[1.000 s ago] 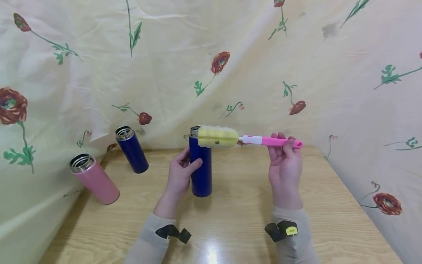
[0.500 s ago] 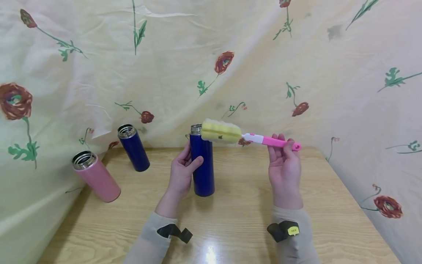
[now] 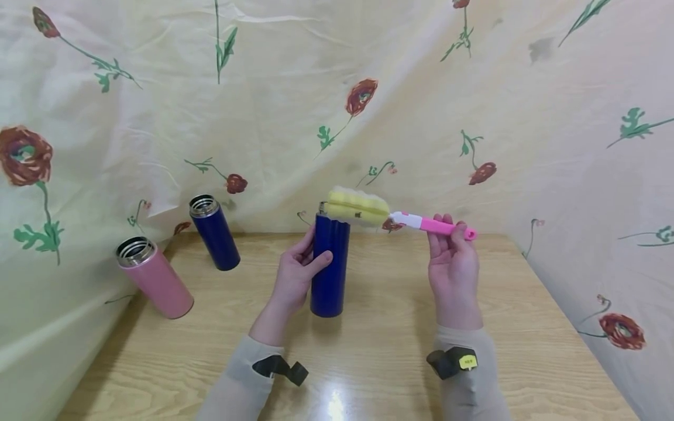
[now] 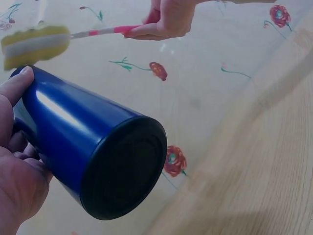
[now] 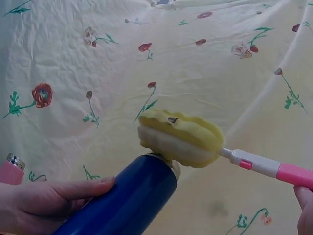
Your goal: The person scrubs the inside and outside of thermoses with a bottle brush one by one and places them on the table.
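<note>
My left hand (image 3: 296, 270) grips a tall blue vacuum flask (image 3: 330, 280) round its side, thumb across the front. The flask is lifted, and its dark base (image 4: 124, 169) faces the left wrist camera. In my right hand (image 3: 455, 275) is a bottle brush, pinched near the end of its pink handle (image 3: 442, 226). Its yellow and white sponge head (image 3: 360, 206) lies sideways over the flask's mouth and covers most of the steel neck. In the right wrist view the sponge (image 5: 183, 139) sits right at the flask's rim.
To the left on the wooden table (image 3: 389, 351) stand a smaller blue flask (image 3: 216, 234) and a pink flask (image 3: 157, 280), both without lids. A floral cloth (image 3: 274, 117) hangs behind the table and along both sides.
The flask has shifted slightly right, its top tilting toward the brush. The sponge head has risen a little and moved right, while the handle end has dipped slightly.
</note>
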A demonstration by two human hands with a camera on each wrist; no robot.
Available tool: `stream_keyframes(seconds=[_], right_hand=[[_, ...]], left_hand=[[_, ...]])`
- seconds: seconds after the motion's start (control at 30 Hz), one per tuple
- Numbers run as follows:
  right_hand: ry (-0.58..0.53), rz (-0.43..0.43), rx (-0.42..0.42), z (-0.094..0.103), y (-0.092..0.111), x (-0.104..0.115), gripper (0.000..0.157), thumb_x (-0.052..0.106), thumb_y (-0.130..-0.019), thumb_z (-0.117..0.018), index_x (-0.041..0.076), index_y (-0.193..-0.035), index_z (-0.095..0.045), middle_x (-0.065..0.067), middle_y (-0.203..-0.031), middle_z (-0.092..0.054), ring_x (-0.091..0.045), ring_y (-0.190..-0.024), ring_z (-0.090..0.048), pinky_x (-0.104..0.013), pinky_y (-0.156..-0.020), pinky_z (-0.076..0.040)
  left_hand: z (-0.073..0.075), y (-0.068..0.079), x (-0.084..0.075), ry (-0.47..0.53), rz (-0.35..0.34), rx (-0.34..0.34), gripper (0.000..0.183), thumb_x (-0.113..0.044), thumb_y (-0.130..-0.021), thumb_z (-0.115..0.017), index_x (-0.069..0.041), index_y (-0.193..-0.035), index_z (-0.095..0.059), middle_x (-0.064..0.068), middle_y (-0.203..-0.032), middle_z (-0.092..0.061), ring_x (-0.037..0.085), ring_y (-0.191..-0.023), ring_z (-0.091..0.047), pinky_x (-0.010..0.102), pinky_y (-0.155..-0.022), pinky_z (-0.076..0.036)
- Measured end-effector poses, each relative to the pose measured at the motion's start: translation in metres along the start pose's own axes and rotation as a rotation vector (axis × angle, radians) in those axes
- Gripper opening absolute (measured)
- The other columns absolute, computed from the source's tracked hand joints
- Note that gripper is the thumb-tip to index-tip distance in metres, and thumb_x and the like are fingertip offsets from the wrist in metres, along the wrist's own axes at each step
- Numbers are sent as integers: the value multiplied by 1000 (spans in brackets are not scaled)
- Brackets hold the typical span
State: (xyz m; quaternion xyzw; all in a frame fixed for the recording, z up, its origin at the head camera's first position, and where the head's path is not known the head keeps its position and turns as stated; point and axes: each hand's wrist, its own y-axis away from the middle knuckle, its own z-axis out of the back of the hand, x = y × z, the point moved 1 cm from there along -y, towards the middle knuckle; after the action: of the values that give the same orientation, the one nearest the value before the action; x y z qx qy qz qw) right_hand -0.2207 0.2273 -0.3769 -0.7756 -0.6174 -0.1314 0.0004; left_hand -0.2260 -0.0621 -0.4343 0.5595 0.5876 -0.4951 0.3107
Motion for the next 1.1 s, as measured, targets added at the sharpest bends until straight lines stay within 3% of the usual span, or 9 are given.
stream_keyframes(seconds=[0.33, 0.77, 1.1], right_hand=[[43, 3, -19, -1, -3, 0, 21, 8, -104, -68, 6, -120, -54, -16, -109, -72, -30, -104, -77, -40, -91, -60], [15, -16, -48, 0, -6, 0, 21, 9, -104, -68, 7, -121, -56, -16, -110, -73, -30, -107, -77, -41, -92, -60], [101, -32, -24, 6, -7, 1, 22, 7, -106, -64, 8, -127, -56, -14, -111, -71, -29, -106, -76, -41, -95, -59]], left_hand=[[2, 2, -5, 5, -22, -3, 68, -3, -103, -70, -10, -165, -41, 16, -158, -54, 26, -136, -61, 36, -110, -52], [1, 2, -6, -8, -4, 20, 65, -2, -105, -67, -8, -164, -41, 18, -157, -55, 26, -135, -62, 35, -108, -53], [4, 0, -12, 56, 14, -12, 62, -4, -108, -60, -9, -166, -38, 13, -160, -53, 23, -135, -62, 38, -110, -52]])
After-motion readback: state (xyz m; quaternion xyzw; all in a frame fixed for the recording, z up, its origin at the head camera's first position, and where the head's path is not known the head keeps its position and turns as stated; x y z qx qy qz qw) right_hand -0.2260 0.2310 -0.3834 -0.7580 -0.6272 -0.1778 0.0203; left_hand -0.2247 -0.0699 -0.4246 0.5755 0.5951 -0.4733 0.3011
